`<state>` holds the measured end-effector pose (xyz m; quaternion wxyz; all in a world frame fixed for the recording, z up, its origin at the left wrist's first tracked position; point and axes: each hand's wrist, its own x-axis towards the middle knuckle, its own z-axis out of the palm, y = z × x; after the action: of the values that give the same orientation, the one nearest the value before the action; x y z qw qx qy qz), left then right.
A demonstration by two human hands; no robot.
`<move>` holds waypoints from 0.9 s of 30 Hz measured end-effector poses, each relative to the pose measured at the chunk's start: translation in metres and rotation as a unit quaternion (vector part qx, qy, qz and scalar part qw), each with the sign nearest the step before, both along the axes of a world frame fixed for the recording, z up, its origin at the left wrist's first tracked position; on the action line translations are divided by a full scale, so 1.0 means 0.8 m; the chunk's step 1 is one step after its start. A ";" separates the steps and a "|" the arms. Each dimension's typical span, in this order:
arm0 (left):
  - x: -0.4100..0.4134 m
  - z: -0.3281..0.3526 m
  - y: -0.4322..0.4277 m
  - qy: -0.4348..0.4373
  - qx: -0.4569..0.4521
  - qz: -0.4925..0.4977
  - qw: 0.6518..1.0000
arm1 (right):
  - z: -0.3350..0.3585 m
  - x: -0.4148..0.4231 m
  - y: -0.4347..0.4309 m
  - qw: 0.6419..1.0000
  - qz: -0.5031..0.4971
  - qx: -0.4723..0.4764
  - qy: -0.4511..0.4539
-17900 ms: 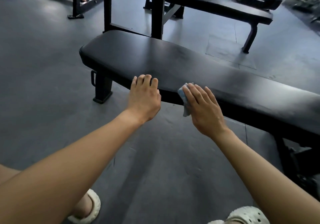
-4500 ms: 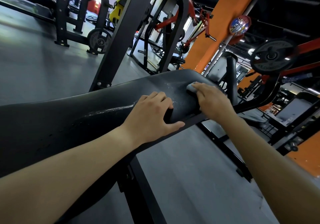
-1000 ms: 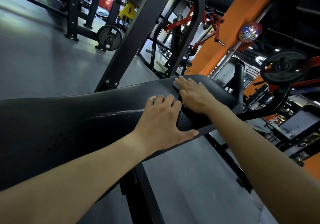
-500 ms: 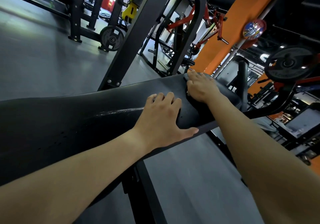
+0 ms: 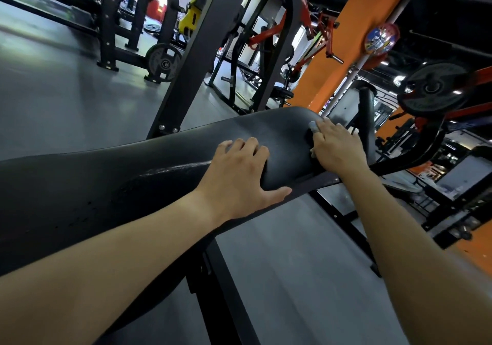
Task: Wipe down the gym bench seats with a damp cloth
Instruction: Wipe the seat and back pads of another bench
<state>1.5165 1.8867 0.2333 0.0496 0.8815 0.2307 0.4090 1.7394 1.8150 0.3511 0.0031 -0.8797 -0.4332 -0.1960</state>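
Black bench seat (image 5: 133,185); left hand (image 5: 239,177) spread on near edge, holding nothing; right hand (image 5: 338,147) flat, pressing grey cloth (image 5: 312,125) onto far right end.

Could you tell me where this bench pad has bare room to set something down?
Bare: the long bench pad stretch left of the left hand, and a small patch between the hands. Crowded: the far end, under the right hand and cloth.
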 end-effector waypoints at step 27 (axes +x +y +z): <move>-0.006 0.001 -0.006 0.030 0.033 0.006 0.999 | -0.074 -0.116 -0.075 0.987 0.147 0.055 0.033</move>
<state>1.5117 1.8821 0.2338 0.0106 0.8932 0.2237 0.3900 1.6466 1.7552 0.2920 0.0946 -0.8111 -0.5457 -0.1880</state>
